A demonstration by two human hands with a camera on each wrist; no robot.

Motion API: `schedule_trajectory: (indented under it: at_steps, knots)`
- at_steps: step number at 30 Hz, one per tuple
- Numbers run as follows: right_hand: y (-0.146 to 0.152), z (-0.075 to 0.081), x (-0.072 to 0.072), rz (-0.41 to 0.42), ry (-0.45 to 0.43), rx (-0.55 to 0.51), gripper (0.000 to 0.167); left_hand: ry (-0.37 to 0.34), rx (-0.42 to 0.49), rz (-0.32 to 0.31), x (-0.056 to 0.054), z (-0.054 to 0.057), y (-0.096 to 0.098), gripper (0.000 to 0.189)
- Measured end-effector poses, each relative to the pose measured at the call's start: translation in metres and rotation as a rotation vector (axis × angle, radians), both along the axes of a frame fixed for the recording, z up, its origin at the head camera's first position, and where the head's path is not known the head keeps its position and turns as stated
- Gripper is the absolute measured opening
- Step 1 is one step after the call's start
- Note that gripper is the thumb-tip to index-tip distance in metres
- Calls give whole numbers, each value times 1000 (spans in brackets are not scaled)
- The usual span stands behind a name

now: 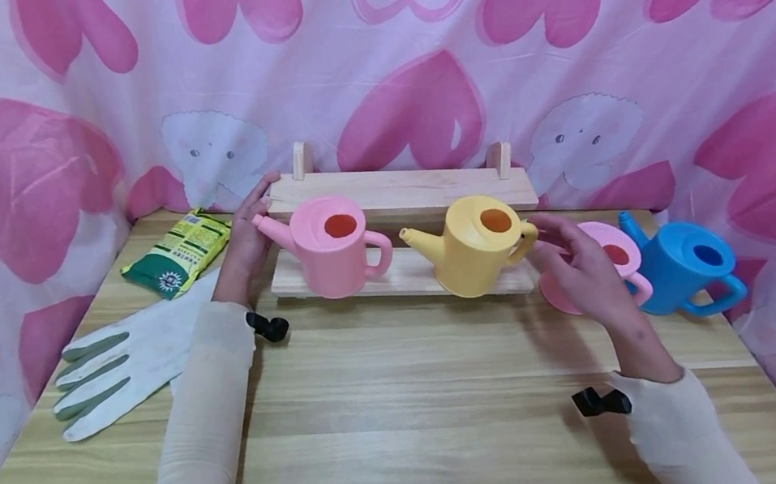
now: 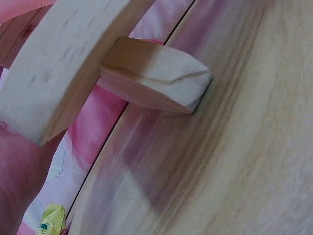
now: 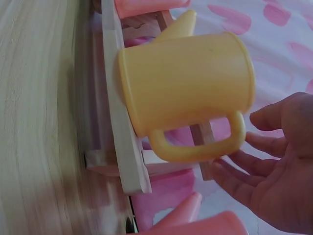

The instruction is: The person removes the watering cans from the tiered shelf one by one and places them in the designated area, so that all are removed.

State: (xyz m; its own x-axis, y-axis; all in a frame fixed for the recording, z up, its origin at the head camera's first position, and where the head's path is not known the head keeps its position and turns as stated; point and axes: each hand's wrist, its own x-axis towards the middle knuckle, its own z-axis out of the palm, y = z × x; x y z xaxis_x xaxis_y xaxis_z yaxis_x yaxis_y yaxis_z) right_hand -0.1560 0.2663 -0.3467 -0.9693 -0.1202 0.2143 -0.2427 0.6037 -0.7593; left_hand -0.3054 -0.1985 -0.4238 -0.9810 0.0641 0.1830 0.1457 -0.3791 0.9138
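Observation:
A two-tier wooden shelf (image 1: 399, 189) stands at the back of the table. On its lower board, a pink watering can (image 1: 332, 262) sits at left and a yellow watering can (image 1: 468, 268) at right, spouts leftward. My left hand (image 1: 248, 240) grips the left end of the upper board; its thumb is hidden. In the left wrist view, part of that hand (image 2: 22, 171) shows beside the board's end. My right hand (image 1: 579, 270) has its fingers extended beside the yellow can's handle, fingertips near the shelf's right end, as the right wrist view also shows.
Another pink watering can (image 1: 608, 237) stands partly behind my right hand, with a blue watering can (image 1: 685, 260) to its right. Gardening gloves (image 1: 144, 348) lie at left, below a green and yellow packet (image 1: 179, 253). A heart-print curtain (image 1: 407, 108) hangs behind the table.

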Motion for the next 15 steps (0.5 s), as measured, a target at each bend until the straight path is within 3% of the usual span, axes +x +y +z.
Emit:
schedule_trajectory:
  at_steps: [15]
  knots:
    - [-6, -8, -15, 43, 20, 25, 42, -2, 5, -6, 0, -1, -1, 47]
